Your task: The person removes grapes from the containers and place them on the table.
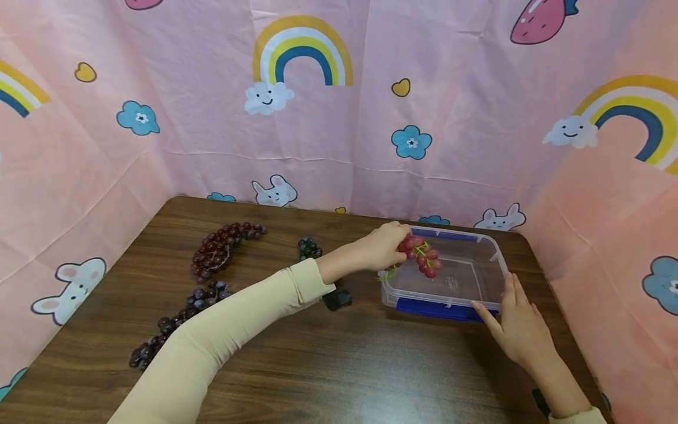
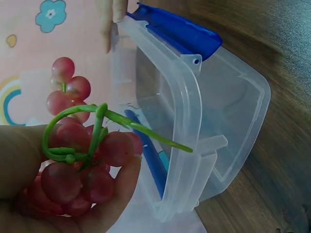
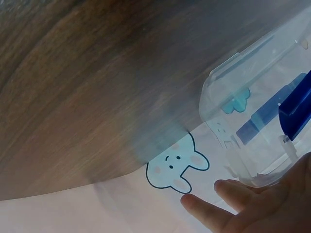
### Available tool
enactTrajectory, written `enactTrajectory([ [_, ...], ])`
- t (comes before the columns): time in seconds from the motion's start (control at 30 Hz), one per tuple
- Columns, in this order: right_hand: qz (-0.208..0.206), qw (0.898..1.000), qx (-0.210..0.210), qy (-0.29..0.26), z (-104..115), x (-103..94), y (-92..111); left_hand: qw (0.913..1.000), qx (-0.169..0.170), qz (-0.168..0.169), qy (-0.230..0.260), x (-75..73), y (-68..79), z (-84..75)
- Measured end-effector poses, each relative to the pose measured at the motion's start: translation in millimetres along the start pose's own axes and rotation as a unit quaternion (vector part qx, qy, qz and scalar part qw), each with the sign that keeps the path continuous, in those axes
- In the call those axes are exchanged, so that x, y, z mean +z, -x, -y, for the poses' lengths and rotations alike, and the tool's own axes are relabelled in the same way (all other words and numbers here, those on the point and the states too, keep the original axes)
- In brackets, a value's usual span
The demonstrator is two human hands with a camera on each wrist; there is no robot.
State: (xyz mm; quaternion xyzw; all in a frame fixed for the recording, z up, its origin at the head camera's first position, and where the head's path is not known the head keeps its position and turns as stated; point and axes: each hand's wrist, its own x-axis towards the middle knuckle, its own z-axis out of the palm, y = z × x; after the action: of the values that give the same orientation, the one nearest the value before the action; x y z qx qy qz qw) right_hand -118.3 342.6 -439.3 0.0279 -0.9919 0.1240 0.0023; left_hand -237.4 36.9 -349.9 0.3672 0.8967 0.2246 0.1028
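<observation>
I see my left hand [image 1: 382,247] pinching a red grape bunch [image 1: 422,255] over the clear plastic container [image 1: 477,277]. My right hand [image 1: 521,330], fingers straight, seemingly touches its near corner. Brown wooden table [image 1: 344,365]; pink cartoon curtain [image 1: 212,118] behind.

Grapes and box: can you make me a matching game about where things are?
Things:
1. red grapes
2. dark grapes
3. box
4. right hand

Places:
A. lying on the table, left side
B. touching the box's near corner
C. held in the left hand over the box
D. standing on the table, right side

Pairs: 1-C, 2-A, 3-D, 4-B
</observation>
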Motion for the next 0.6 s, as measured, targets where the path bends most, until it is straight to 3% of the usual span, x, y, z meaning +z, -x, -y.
enactTrajectory([
  [0.23,0.0,1.0,-0.002,-0.003,-0.4,0.6,0.1,0.9991,-0.021,-0.017,0.034,-2.8,18.6,10.6],
  [0.6,0.004,1.0,0.0,-0.004,0.4,0.3,-0.9,0.9965,-0.05,-0.049,0.046,0.3,51.3,22.6],
])
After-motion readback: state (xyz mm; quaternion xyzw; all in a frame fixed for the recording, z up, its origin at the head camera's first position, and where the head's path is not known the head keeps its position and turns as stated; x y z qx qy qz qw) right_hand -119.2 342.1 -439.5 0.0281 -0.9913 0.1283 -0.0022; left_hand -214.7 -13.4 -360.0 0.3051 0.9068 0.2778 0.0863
